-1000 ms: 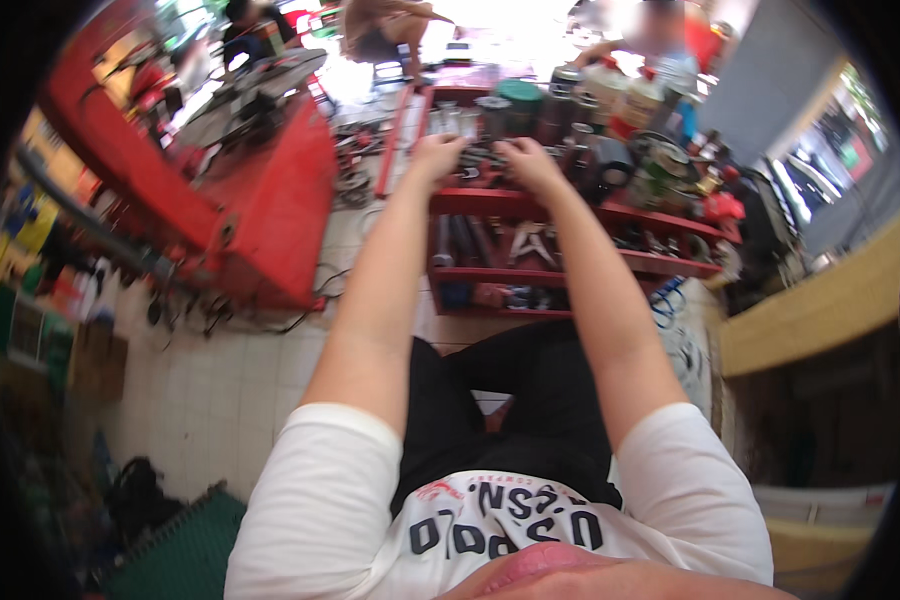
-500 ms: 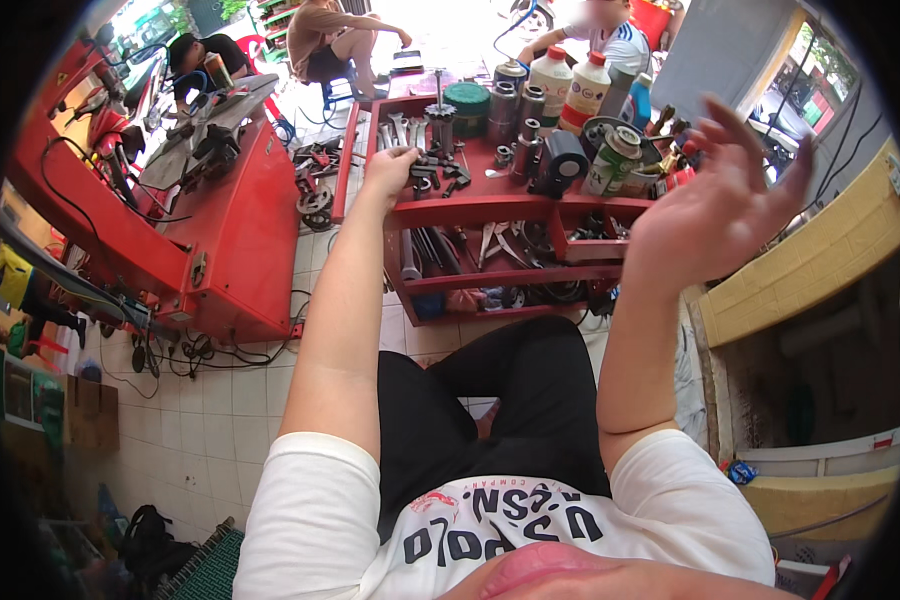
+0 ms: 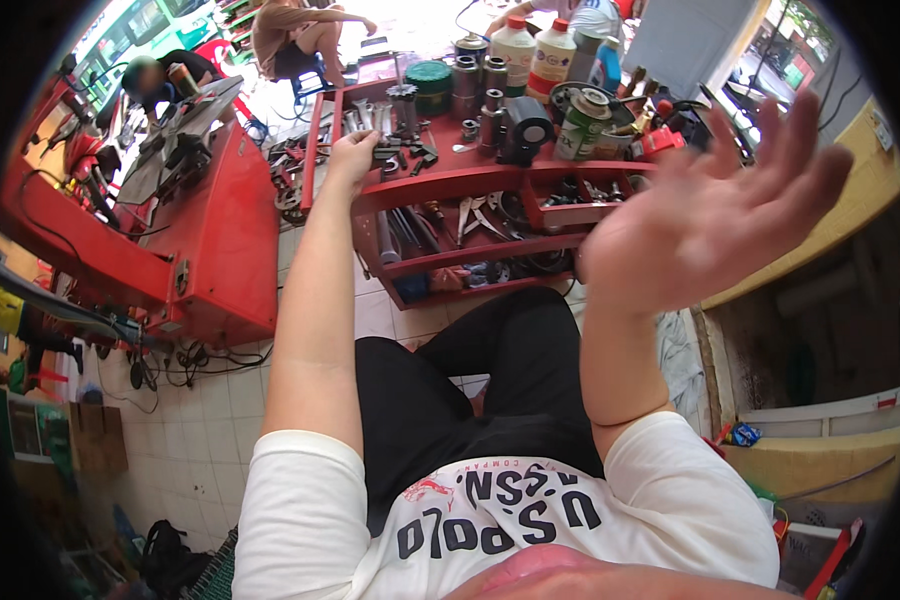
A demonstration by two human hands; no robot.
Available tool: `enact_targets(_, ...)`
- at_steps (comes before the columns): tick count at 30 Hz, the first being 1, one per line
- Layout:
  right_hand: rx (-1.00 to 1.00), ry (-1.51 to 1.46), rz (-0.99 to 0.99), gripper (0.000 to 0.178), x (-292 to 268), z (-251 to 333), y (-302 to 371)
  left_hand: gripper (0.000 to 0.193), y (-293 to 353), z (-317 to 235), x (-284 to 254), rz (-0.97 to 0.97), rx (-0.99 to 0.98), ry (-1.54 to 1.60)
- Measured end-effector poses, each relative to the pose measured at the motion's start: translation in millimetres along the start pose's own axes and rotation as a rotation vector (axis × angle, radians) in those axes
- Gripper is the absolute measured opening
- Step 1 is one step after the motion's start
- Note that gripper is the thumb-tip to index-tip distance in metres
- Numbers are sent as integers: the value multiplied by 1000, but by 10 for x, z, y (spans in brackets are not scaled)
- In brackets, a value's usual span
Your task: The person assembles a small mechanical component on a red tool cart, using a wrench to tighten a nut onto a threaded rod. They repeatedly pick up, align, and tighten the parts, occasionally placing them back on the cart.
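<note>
At the left part of a red tool cart point(image 3: 440, 182), my left hand point(image 3: 352, 158) reaches to the top tray with its fingers closed. Whatever they may hold is hidden. Small dark sockets point(image 3: 398, 160) lie just right of those fingers, and several wrenches point(image 3: 370, 115) lie behind them. A metal part with a toothed top point(image 3: 403, 108) stands near the wrenches. My right hand point(image 3: 715, 225) is raised in the air at the right, slightly blurred, fingers spread and nothing in it.
On the cart stand white bottles with red caps point(image 3: 513, 52), a green round tin point(image 3: 428, 85), a spray can point(image 3: 583, 125) and metal cylinders point(image 3: 464, 85). Pliers point(image 3: 478, 215) lie on the shelf below. A red machine point(image 3: 220, 240) stands left; people sit beyond the cart.
The whole view has shifted, so the cart sits further left in it. My right hand appears larger and lower, with its fingers spread. My left hand stays by the sockets.
</note>
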State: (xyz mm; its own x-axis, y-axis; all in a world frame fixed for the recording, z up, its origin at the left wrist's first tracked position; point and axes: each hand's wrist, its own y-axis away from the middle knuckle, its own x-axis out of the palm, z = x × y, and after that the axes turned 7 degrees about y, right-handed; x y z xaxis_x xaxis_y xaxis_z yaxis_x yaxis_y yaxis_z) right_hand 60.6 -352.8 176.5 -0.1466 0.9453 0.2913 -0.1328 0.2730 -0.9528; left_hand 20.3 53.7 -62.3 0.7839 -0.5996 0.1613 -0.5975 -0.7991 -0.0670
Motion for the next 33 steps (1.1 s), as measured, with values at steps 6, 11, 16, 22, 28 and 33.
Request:
enact_targets(6,-60,-66,56,89,109,-315,126,26,124,-143,163,-19,-41,52)
enact_targets(11,-54,20,216,78,348,-398,592,26,96,-92,56,-23,-17,34)
enact_targets(16,19,-37,459,70,806,-837,1279,18,165,-97,264,-31,-41,130)
enact_targets(22,120,92,821,51,1287,-1378,1876,28,-129,89,7,-95,152,-118)
enact_targets(28,410,353,1175,46,1239,-1705,2348,21,34,35,258,-47,-78,70)
enact_targets(33,440,398,1397,51,1303,-1670,2286,21,102,-103,156,-2,-60,41)
